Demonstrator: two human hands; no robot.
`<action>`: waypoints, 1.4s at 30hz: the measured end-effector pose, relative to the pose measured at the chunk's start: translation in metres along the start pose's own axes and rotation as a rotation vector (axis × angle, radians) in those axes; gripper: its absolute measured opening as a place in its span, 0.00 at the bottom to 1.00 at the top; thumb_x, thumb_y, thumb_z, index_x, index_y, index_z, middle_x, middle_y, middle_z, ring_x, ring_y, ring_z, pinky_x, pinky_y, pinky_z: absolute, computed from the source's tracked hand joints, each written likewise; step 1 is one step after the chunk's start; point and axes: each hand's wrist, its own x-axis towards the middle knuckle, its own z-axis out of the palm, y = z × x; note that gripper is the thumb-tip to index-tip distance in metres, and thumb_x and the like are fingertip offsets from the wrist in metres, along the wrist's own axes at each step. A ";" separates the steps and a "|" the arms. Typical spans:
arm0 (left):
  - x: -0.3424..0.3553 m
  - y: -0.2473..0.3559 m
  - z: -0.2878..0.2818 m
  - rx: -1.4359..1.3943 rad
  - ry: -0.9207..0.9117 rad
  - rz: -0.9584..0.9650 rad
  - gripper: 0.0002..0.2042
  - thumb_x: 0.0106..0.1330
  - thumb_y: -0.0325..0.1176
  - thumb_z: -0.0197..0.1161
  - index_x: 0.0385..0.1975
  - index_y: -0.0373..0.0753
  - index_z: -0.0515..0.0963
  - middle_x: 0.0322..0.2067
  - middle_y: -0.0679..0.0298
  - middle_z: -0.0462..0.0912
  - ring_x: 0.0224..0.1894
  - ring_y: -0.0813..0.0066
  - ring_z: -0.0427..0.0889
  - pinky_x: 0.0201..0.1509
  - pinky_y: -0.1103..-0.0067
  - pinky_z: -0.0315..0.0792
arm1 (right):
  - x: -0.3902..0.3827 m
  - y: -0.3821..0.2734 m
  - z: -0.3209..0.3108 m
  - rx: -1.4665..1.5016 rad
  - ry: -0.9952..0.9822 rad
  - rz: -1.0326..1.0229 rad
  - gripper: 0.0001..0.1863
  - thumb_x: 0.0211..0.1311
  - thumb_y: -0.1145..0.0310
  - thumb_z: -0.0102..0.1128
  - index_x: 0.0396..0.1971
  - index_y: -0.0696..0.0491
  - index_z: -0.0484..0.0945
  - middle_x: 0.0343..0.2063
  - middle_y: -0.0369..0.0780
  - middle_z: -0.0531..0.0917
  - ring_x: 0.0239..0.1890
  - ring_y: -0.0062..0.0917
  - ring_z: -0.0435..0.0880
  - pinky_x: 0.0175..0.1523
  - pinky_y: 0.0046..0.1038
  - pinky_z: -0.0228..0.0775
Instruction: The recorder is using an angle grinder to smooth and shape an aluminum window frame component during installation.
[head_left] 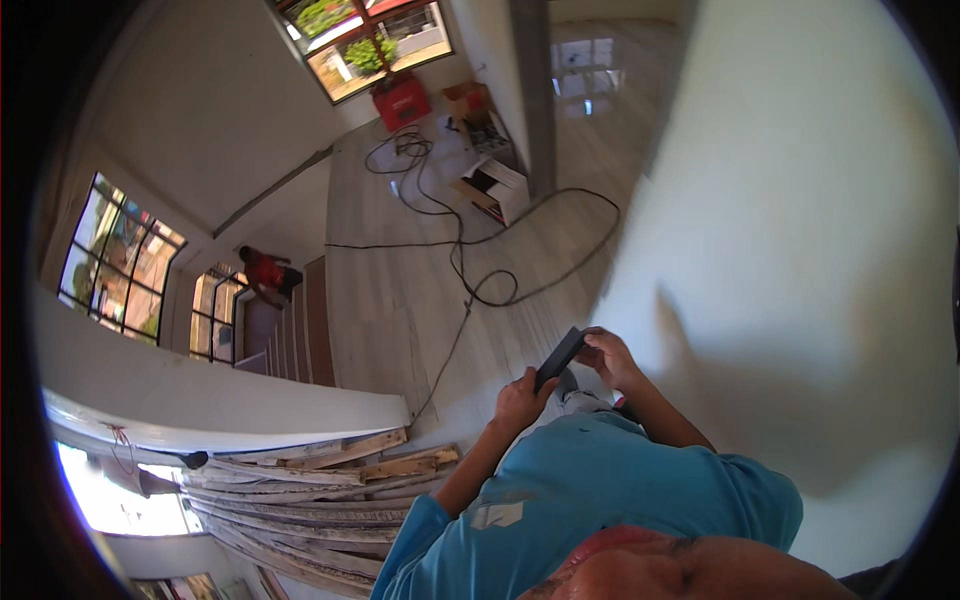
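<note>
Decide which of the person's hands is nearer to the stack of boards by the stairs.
Left. The left hand sits closer to the stack of boards; the right hand is farther away, beyond the dark flat object both hold.

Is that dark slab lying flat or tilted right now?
Tilted. The slab slants up to the right, with the left hand at its lower end and the right hand at its upper end.

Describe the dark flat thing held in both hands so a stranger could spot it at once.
Start at the pale plank floor crossed by a long black cable, then follow it toward the person in the blue shirt. In front of the chest, the left hand and right hand hold a slim dark rectangular slab. It is the only flat black object held off the floor.
</note>
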 end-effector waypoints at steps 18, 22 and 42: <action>0.444 -0.417 -0.380 -0.458 0.187 -0.589 0.26 0.73 0.56 0.51 0.31 0.33 0.71 0.20 0.46 0.77 0.25 0.48 0.80 0.30 0.61 0.70 | 0.725 -0.010 0.427 -0.524 -0.271 0.447 0.07 0.62 0.69 0.65 0.36 0.54 0.79 0.31 0.37 0.85 0.34 0.28 0.87 0.44 0.33 0.83; 0.597 -0.465 -0.499 -0.286 0.050 -0.381 0.28 0.72 0.60 0.50 0.31 0.34 0.70 0.22 0.42 0.78 0.30 0.39 0.80 0.32 0.56 0.69 | 0.839 -0.061 0.481 -0.258 -0.203 0.518 0.06 0.64 0.69 0.64 0.36 0.53 0.79 0.34 0.39 0.85 0.37 0.29 0.87 0.47 0.33 0.82; 1.116 -0.911 -0.868 -0.885 0.384 -0.790 0.35 0.69 0.69 0.45 0.28 0.36 0.76 0.17 0.66 0.74 0.19 0.76 0.75 0.24 0.79 0.70 | 1.589 -0.062 0.879 -0.632 -0.699 0.650 0.16 0.59 0.63 0.65 0.38 0.61 0.79 0.34 0.44 0.84 0.35 0.29 0.86 0.40 0.31 0.83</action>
